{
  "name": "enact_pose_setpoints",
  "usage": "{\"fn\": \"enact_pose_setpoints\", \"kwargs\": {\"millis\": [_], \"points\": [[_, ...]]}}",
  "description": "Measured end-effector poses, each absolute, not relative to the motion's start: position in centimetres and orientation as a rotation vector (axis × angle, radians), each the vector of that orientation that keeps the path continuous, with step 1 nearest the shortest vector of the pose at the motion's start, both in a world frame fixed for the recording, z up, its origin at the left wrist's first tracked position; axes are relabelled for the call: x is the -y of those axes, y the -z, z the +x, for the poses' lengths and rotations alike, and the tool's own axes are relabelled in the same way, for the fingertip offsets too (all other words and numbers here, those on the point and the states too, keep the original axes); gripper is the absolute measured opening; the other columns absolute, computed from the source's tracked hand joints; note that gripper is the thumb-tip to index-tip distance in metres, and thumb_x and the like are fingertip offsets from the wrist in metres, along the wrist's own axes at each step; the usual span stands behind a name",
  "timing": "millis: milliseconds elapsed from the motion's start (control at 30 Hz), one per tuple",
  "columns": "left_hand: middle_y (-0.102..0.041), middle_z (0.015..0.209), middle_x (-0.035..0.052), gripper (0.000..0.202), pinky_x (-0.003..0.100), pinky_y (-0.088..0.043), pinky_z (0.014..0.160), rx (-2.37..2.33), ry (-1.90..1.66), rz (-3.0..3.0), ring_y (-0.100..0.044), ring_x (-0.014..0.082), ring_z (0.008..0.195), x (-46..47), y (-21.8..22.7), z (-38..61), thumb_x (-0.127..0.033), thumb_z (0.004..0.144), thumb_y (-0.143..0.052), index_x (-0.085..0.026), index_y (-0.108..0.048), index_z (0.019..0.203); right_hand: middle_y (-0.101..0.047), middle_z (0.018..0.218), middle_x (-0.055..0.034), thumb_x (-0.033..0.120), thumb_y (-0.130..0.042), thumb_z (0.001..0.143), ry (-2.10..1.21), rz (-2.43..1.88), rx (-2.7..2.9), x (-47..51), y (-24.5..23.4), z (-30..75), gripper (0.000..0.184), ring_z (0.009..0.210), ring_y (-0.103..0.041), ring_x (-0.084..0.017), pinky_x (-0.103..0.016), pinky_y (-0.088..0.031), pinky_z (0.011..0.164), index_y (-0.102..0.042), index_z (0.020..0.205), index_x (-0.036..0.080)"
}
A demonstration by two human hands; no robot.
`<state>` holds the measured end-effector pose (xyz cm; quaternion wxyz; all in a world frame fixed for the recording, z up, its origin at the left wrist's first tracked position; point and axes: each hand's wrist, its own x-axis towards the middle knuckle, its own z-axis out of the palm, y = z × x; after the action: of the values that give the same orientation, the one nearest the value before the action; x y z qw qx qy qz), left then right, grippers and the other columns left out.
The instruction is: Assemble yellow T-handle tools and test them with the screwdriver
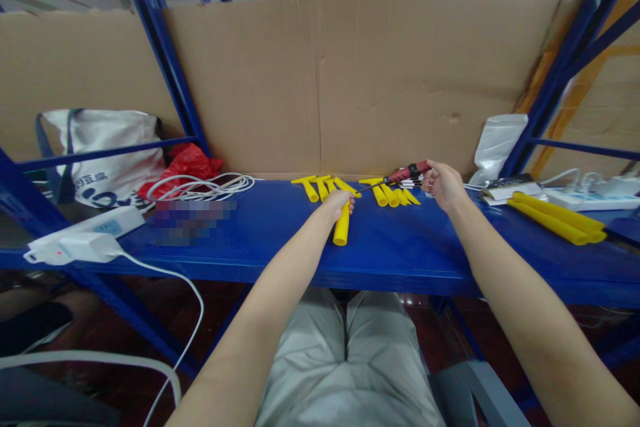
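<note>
My left hand [342, 201] is closed around a yellow plastic tube [341, 232] whose round end points toward me over the blue shelf. Pinched at the back of its handle by my right hand [444, 183] is a screwdriver [406, 173] with a red and black grip. Its thin dark shaft reaches left to the tube near my left fingers; the tip's exact contact is hidden. Behind my left hand lie several yellow T-shaped tube pieces [311, 191]. Another group of yellow pieces [391, 197] rests beneath the screwdriver.
A power strip [95, 225], coiled white cable [210, 185], red plastic bag [187, 167] and cloth bag [107, 147] are at left. Yellow tubes [555, 219], a small box [513, 188] and a white pouch [500, 143] are at right. Cardboard [320, 80] walls the back.
</note>
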<state>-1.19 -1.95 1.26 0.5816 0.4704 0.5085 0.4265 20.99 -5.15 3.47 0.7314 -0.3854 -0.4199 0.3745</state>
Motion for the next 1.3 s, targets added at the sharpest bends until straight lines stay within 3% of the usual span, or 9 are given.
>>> {"fn": "enact_pose_setpoints", "kwargs": {"millis": [167, 433, 733, 1000, 1300], "points": [[-0.04, 0.041, -0.0053, 0.019, 0.019, -0.027, 0.038, -1.187, -0.997, 1.099, -0.035, 0.006, 0.034, 1.99, -1.27, -1.2, -0.004, 0.082, -0.045, -0.016, -0.045, 0.067, -0.037, 0.036, 0.0089, 0.03, -0.067, 0.071, -0.819, -0.838, 0.942, 5.43, -3.53, 20.83, 0.021, 0.031, -0.035, -0.006, -0.018, -0.028, 0.032, -0.049, 0.069, 0.019], [-0.04, 0.041, -0.0054, 0.02, 0.019, -0.027, 0.038, -1.19, -0.991, 1.096, -0.034, 0.0056, 0.034, 2.1, -1.34, -1.18, -0.004, 0.083, -0.045, -0.016, -0.046, 0.066, -0.056, 0.055, 0.0028, 0.03, -0.064, 0.075, -0.866, -0.81, 1.046, 5.76, -3.68, 20.77, 0.019, 0.043, -0.05, -0.007, -0.018, -0.039, 0.04, -0.05, 0.072, 0.018], [-0.041, 0.043, -0.0052, 0.017, 0.019, -0.027, 0.039, -1.186, -0.993, 1.081, -0.034, 0.0053, 0.035, 2.01, -1.25, -1.19, -0.007, 0.082, -0.049, -0.015, -0.047, 0.068, -0.045, 0.046, 0.0076, 0.04, -0.076, 0.063, -0.802, -0.854, 0.972, 5.5, -3.49, 20.75, 0.039, 0.036, -0.041, -0.005, -0.017, -0.031, 0.033, -0.042, 0.063, 0.02], [-0.042, 0.043, -0.0053, 0.014, 0.019, -0.028, 0.039, -1.193, -0.997, 1.082, -0.035, 0.0059, 0.035, 1.93, -1.23, -1.18, -0.005, 0.082, -0.048, -0.015, -0.049, 0.071, -0.037, 0.036, 0.0085, 0.045, -0.071, 0.067, -0.775, -0.873, 1.001, 5.42, -3.4, 20.86, 0.031, 0.031, -0.036, -0.006, -0.018, -0.028, 0.032, -0.054, 0.069, 0.019], [-0.041, 0.042, -0.0056, 0.019, 0.018, -0.028, 0.038, -1.2, -0.998, 1.077, -0.034, 0.0049, 0.033, 2.12, -1.28, -1.13, -0.007, 0.082, -0.05, -0.016, -0.046, 0.066, -0.057, 0.055, 0.0022, 0.034, -0.068, 0.073, -0.871, -0.821, 1.032, 6.05, -3.81, 20.43, 0.024, 0.043, -0.05, -0.007, -0.017, -0.039, 0.039, -0.052, 0.068, 0.017]]}}
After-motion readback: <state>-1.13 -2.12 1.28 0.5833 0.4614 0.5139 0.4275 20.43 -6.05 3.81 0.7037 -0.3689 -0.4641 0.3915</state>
